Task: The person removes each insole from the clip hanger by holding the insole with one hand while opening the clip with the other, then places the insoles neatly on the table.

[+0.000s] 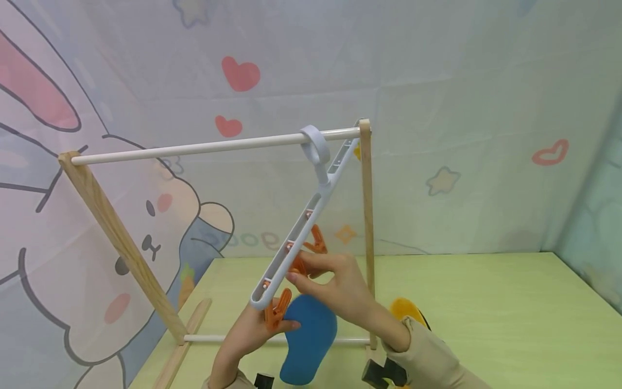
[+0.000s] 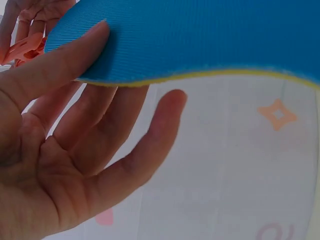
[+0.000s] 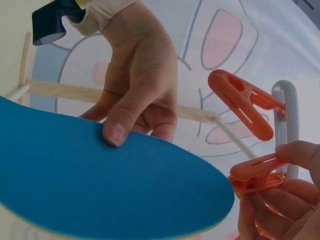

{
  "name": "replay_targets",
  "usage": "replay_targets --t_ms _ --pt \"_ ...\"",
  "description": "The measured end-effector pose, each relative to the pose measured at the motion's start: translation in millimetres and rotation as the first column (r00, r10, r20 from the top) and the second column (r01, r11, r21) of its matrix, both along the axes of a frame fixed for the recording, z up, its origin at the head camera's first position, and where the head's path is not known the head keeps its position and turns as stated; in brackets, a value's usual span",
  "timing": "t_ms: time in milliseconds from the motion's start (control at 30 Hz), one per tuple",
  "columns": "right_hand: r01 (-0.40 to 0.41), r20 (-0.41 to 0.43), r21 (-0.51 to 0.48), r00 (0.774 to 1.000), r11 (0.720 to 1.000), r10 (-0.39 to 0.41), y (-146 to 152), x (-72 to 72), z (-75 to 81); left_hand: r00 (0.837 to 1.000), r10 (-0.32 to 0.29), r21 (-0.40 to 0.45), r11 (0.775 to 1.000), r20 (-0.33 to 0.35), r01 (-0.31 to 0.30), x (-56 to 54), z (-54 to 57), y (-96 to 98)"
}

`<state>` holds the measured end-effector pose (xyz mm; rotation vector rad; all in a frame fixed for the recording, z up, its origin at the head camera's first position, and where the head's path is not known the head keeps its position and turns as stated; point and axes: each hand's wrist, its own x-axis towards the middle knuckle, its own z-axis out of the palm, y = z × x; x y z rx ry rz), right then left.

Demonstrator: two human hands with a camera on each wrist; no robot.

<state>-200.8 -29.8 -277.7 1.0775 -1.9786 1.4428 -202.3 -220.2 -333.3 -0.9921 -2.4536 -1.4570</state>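
A blue ribbed shoe insole [image 1: 311, 343] with a yellow edge is pinched in my left hand [image 1: 249, 330]. In the left wrist view its thumb [image 2: 75, 57] lies on the blue face, with fingers behind. My right hand [image 1: 340, 283] pinches an orange clip [image 3: 257, 172] on a white drying hanger [image 1: 286, 246]. The insole's rounded end is right at that clip in the right wrist view. Another orange clip [image 1: 278, 309] hangs at the hanger's near end, in front of my left hand, and one more [image 1: 317, 240] hangs farther back.
The hanger's hook loop [image 1: 316, 145] is around the white top rail [image 1: 204, 147] of a wooden rack with posts [image 1: 367, 216] on both sides. A yellow-orange item with a dark edge [image 1: 407, 309] lies on the pale green table [image 1: 486, 313] behind my right forearm. A printed cloth hangs behind.
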Motion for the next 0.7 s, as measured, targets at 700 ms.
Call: replay_targets --t_ms 700 --pt "-0.005 0.023 0.000 1.000 1.000 0.005 -3.0 1.0 -0.2 1.000 0.001 0.003 1.000 0.018 -0.001 2.6 1.6 0.1"
